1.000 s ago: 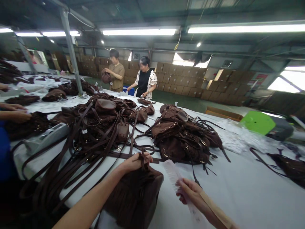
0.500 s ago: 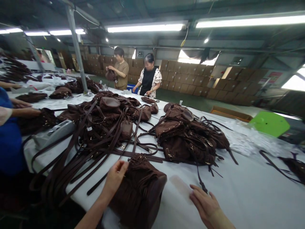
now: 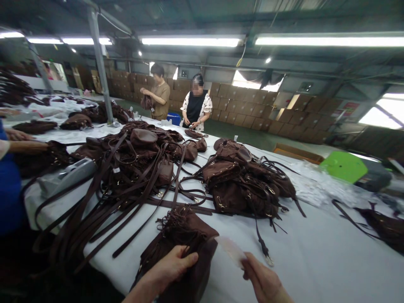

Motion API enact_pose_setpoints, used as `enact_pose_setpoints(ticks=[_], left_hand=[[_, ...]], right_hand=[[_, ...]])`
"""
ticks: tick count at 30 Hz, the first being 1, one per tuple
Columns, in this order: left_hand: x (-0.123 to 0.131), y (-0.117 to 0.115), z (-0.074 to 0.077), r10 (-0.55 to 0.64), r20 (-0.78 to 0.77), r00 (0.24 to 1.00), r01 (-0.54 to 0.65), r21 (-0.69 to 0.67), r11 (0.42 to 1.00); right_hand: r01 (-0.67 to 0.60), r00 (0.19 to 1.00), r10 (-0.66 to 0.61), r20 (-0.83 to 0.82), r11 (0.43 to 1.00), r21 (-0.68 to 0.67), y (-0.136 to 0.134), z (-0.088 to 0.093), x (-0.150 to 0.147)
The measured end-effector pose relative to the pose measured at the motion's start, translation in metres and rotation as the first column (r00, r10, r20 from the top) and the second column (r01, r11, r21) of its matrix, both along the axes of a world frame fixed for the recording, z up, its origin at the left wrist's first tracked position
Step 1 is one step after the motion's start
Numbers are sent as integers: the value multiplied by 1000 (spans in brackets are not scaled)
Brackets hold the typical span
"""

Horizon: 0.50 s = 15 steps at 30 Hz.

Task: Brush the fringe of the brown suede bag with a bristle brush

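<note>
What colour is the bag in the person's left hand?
The bag is dark brown, seen best in the head view.

Beyond the white table, a person in a tan shirt (image 3: 161,94) and another in a black-and-white top (image 3: 195,108) stand side by side with a blue container (image 3: 173,118) between them, and behind them stacked cardboard boxes (image 3: 232,103) line the wall. Long tube lights (image 3: 191,42) hang overhead, while a slanting metal post (image 3: 102,69) rises at the left. On the right, crumpled clear plastic (image 3: 328,187) lies near a bright green panel (image 3: 343,166), with a bright window (image 3: 385,111) farther back.
</note>
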<state>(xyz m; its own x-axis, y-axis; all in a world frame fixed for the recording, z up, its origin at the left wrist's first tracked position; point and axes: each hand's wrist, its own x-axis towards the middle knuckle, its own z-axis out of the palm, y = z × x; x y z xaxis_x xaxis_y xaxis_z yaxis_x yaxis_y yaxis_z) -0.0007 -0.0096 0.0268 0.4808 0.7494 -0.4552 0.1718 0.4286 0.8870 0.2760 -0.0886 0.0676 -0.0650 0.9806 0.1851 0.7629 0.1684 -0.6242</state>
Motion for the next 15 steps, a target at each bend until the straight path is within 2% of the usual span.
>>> enact_pose_setpoints(ticks=[2,4,5,7,9,11,13,15], left_hand=[[-4,1,12,3,18,1000,-6,197,980],[-7,7,29,10,-42,999,8,392,920],[-9,11,38,5,-80,997,32,451,892],[-10,20,53,-20,-71,997,52,484,874],[-10,28,61,-25,74,997,-8,420,907],[-9,34,64,23,256,966,-95,274,957],[-8,35,63,60,383,922,-122,139,983],[-9,33,62,70,476,877,-115,67,991]], right_hand=[[77,994,-81,-69,995,-57,-2,13,-9],[134,981,-149,-123,983,-124,0,23,-17],[157,972,-180,-150,975,-156,2,28,-20],[176,955,-220,-200,961,-213,9,36,-26],[175,944,-232,-235,955,-240,16,42,-32],[156,941,-222,-255,955,-253,22,45,-38],[142,938,-216,-270,953,-267,25,45,-44],[131,932,-218,-289,948,-291,27,43,-48]])
